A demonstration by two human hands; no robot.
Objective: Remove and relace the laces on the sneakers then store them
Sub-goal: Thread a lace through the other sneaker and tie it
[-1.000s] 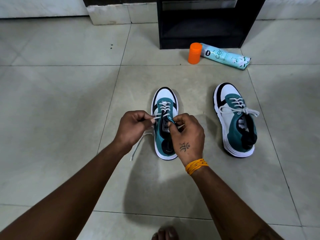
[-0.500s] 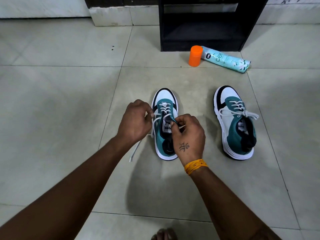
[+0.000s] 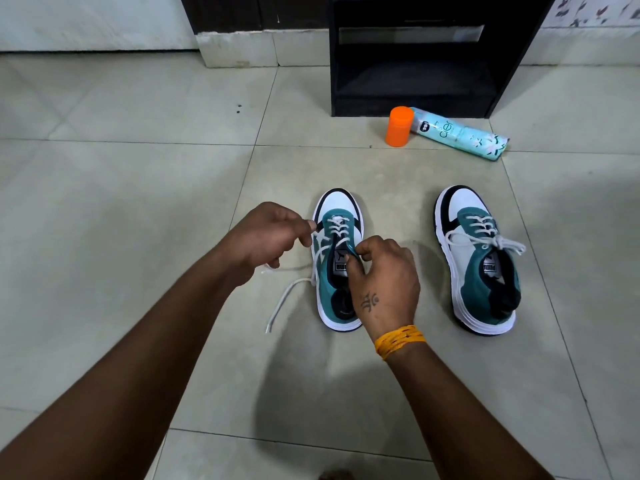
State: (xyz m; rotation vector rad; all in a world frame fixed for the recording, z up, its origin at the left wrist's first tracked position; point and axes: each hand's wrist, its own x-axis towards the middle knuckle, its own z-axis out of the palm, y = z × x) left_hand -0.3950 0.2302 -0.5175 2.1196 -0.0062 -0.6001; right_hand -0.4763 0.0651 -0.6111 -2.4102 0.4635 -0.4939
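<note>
White lace (image 3: pixel 289 295) is trailed loose across the tiled floor (image 3: pixel 121 220) at left, its upper stretch pinched by the left hand (image 3: pixel 268 233) beside the near sneaker (image 3: pixel 337 268). That sneaker's eyelet edge is gripped by the right hand (image 3: pixel 382 282), fingers curled. A second sneaker (image 3: pixel 479 261) sits laced at right.

Two sneakers side by side on the floor (image 3: pixel 138 237), toes toward the cabinet (image 3: pixel 415 81). Left sneaker (image 3: pixel 337 265) between the hands: left hand (image 3: pixel 268 237) at its left edge, pinching the lace (image 3: pixel 287 296); right hand (image 3: pixel 384 278) over its right side and heel. Loose lace end trails on the floor, left of that shoe. Right sneaker (image 3: pixel 479 265) well apart to the right. Behind them, a cap (image 3: pixel 399 126) upright, a can (image 3: pixel 460 137) lying just right of it, both before the cabinet.
</note>
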